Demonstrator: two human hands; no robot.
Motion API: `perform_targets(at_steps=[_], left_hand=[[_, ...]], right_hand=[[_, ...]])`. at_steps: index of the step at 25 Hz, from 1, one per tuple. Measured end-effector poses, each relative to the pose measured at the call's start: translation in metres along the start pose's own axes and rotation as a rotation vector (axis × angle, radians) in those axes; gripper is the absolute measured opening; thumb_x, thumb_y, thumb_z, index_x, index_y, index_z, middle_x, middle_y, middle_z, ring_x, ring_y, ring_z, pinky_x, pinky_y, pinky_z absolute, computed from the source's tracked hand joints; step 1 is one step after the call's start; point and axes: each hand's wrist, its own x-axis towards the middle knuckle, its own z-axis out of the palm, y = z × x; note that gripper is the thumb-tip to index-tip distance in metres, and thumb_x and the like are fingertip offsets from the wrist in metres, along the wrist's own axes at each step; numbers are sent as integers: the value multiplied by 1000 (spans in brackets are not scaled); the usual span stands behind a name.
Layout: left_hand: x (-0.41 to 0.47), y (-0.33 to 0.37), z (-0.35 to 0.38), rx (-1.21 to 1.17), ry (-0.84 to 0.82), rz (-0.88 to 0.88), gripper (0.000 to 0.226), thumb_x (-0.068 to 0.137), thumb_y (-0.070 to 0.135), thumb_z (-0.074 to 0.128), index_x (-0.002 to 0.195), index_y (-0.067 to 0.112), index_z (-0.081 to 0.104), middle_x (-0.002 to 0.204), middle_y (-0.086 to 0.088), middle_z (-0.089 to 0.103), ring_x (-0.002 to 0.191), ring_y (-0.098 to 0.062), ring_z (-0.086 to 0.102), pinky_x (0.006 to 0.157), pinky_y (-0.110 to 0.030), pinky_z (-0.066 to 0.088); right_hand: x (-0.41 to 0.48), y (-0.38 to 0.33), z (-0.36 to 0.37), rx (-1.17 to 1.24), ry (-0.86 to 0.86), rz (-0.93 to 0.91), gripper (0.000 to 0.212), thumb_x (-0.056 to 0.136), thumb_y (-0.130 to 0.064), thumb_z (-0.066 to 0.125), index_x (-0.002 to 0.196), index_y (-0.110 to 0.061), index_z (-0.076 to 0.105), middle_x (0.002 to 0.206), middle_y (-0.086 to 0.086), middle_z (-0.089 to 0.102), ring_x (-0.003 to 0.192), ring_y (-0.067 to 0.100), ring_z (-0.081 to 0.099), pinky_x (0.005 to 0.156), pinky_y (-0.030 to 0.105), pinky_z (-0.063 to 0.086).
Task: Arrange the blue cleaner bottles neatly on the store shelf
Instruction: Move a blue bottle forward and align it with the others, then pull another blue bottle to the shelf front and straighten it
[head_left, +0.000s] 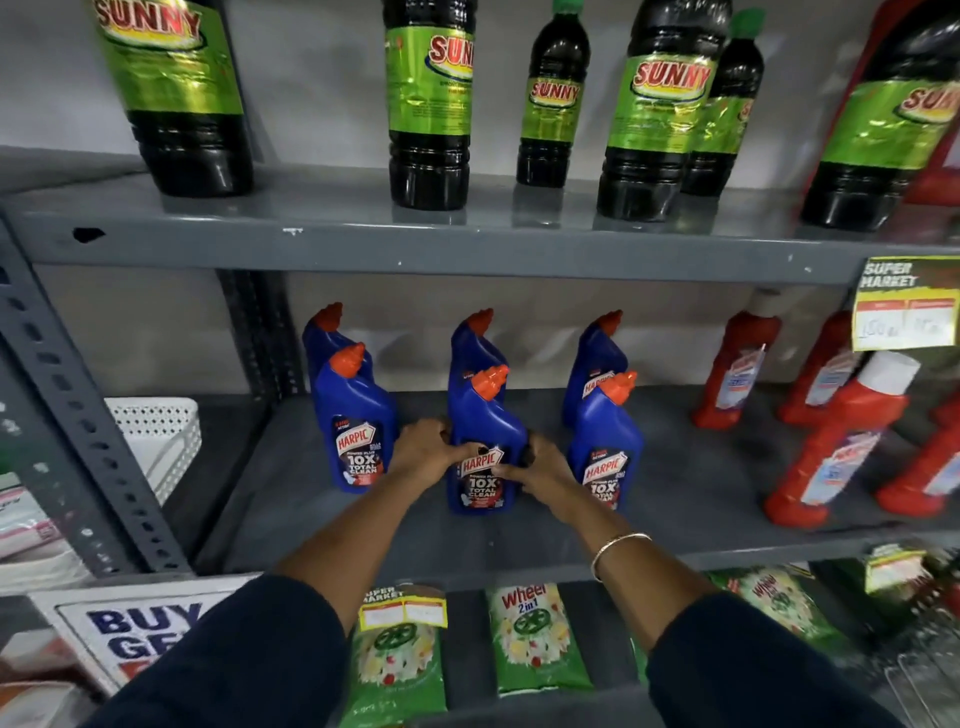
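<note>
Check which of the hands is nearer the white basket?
Left. The left hand grips the middle front bottle on the side facing the white basket; the right hand is on the bottle's far side.

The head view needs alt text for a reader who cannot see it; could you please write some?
Both hands, left and right, grip the front middle blue cleaner bottle on a grey store shelf. Five more blue bottles stand around it in three columns, with red bottles to the right and dark green-labelled bottles on the shelf above.

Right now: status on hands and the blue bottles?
Both hands, left and right, clasp front-middle blue bottle, upright on the shelf. Six blue bottles, three columns. Nothing in the way.
</note>
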Motion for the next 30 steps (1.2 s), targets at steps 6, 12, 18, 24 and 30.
perform_targets(at_steps=[6, 12, 18, 24, 30], left_hand=[[-34, 8, 10, -4, 51, 73, 23, 70, 34, 73, 69, 18, 56, 67, 2, 61, 61, -13, 58, 52, -22, 40], [-48, 11, 16, -5, 87, 94, 20, 69, 36, 73, 69, 28, 54, 61, 16, 55, 57, 4, 52, 50, -17, 34], [-48, 8, 20, -73, 42, 54, 23, 72, 28, 72, 89, 18, 60, 82, 5, 64, 80, -15, 65, 61, -17, 43], [-64, -19, 7, -118, 271, -195, 29, 78, 37, 65, 82, 9, 62, 81, -3, 60, 81, -19, 55, 65, -27, 39], [-65, -58, -54, -218, 687, -196, 39, 74, 17, 72, 101, 1, 48, 100, -14, 54, 86, -25, 55, 70, -31, 40]], right_hand=[[-32, 8, -13, -25, -46, 21, 55, 72, -8, 76, 120, -7, 49, 116, 16, 65, 108, 29, 62, 92, 45, 53], [-44, 12, -17, -9, -63, -11, 55, 72, -10, 76, 120, -8, 51, 115, 15, 66, 106, 29, 63, 89, 42, 55], [-44, 15, -19, -136, -62, -49, 51, 71, -20, 78, 114, -8, 53, 102, 8, 66, 97, 24, 64, 74, 31, 48], [-52, 34, -26, -450, -229, 101, 40, 77, -48, 68, 59, -16, 51, 61, 2, 62, 51, 13, 55, 52, 26, 44], [-61, -5, 55, -506, -674, 136, 14, 86, -25, 63, 78, -14, 60, 97, 17, 63, 63, 13, 59, 61, 24, 48]])
